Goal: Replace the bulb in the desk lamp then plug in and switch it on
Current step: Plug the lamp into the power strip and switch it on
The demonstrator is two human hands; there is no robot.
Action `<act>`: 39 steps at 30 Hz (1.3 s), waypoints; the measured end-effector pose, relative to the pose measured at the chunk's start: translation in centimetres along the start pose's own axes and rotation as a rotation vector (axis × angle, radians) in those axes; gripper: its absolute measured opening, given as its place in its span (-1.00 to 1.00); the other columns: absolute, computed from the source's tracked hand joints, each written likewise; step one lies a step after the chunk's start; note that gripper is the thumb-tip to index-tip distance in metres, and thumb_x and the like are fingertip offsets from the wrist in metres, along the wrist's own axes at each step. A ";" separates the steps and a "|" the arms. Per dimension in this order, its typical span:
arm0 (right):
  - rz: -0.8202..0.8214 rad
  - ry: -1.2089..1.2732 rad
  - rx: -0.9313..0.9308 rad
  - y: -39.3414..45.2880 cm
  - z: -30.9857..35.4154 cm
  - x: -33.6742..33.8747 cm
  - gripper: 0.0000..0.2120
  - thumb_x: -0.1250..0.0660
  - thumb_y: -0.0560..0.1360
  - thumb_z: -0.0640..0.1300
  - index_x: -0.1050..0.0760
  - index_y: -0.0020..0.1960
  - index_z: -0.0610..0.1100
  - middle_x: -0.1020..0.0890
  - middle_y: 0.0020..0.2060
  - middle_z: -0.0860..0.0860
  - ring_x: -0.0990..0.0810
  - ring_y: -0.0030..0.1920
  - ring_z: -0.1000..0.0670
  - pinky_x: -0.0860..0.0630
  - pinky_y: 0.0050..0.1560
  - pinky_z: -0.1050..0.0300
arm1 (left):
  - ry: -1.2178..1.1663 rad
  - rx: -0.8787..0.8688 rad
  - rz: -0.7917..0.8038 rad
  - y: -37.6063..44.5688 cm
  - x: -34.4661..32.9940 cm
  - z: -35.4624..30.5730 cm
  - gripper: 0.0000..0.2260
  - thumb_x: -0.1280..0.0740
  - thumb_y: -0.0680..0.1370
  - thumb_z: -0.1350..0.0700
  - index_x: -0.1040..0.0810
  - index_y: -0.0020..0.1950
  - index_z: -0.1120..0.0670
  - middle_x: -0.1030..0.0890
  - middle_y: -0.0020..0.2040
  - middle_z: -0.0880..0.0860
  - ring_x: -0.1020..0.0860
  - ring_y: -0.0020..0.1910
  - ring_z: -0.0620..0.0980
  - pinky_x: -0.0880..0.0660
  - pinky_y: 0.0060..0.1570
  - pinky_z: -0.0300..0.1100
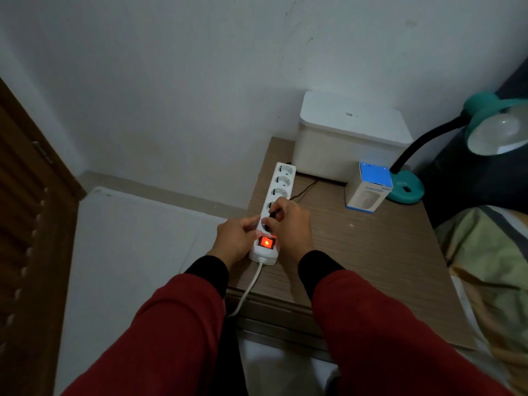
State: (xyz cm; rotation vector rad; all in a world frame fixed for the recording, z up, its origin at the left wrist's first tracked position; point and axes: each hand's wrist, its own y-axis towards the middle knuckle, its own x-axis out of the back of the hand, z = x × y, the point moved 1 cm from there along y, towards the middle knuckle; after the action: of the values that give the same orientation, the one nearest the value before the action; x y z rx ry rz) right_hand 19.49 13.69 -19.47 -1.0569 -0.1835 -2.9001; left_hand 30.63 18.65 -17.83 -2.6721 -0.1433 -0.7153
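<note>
Your right hand (288, 221) is pinching the small rigid plug (273, 215), fingers clamped on its body. Your left hand (235, 238) is gripping the light power strip (278, 195), likely to slide otherwise.

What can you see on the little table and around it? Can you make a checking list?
Surface: brown wooden table.
Job's things: teal lamp with bulb fitted, unlit; power strip, red switch glowing.
Clutter: white box, small bulb carton.
Hands: left hand steadies strip; right hand pinches black plug at a socket.
Cables: white cord off the front edge; thin dark cable.
Surroundings: white wall, wooden door, bedding.
</note>
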 end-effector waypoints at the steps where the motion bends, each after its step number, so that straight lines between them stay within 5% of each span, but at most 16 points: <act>1: 0.006 -0.010 0.007 0.1 0.0 0.0 -0.84 -0.47 0.36 -0.27 -0.54 -0.10 -0.20 -0.63 -0.10 -0.14 -0.63 -0.12 -0.08 -0.63 -0.06 -0.07 | -0.001 0.003 0.004 0.0 0.0 0.0 -0.61 -0.32 0.54 0.20 -0.43 0.37 0.05 -0.53 0.31 0.11 -0.46 0.31 0.02 -0.35 0.32 -0.16; 20: 0.137 -0.057 0.010 -0.2 0.1 1.3 -0.88 -0.40 0.42 -0.24 -0.61 -0.05 -0.22 -0.67 -0.02 -0.14 -0.65 0.00 -0.06 -0.61 0.04 -0.02 | -0.001 -0.013 -0.034 -0.3 -0.2 -0.2 -0.64 -0.31 0.54 0.21 -0.47 0.33 0.03 -0.55 0.29 0.08 -0.48 0.29 -0.01 -0.35 0.28 -0.23; 29: 0.134 -0.255 0.073 -0.5 0.4 1.5 -0.84 -0.34 0.49 -0.15 -0.61 0.02 -0.16 -0.52 0.06 -0.12 -0.54 0.05 -0.07 -0.55 0.08 0.03 | 0.008 -0.010 -0.038 -0.2 -0.3 0.0 -0.64 -0.30 0.55 0.22 -0.46 0.34 0.04 -0.54 0.30 0.10 -0.48 0.29 0.01 -0.37 0.29 -0.18; 34: 0.400 -0.444 0.065 1.0 1.1 3.0 -0.71 -0.35 0.48 -0.13 -0.58 0.19 -0.07 -0.60 0.21 -0.08 -0.55 0.22 -0.06 -0.49 0.23 0.09 | 0.134 -0.023 -0.009 -0.1 -0.1 -0.7 -0.66 -0.27 0.56 0.20 -0.46 0.34 0.04 -0.57 0.26 0.10 -0.49 0.27 0.01 -0.33 0.30 -0.24; 39: 0.525 -0.561 0.024 1.5 1.9 5.5 -0.41 -0.35 0.48 -0.15 -0.25 0.46 0.02 -0.43 0.38 -0.13 -0.44 0.35 -0.11 -0.38 0.33 0.07 | 0.476 -0.014 0.076 0.3 0.5 -2.4 -0.69 -0.18 0.59 0.07 -0.50 0.29 0.10 -0.55 0.27 0.13 -0.47 0.27 0.09 -0.35 0.27 -0.16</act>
State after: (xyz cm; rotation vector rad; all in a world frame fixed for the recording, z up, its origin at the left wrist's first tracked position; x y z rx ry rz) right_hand 16.60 12.43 -14.35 -1.6009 0.0396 -2.0920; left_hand 30.01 17.49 -15.72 -2.4223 0.0882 -1.2996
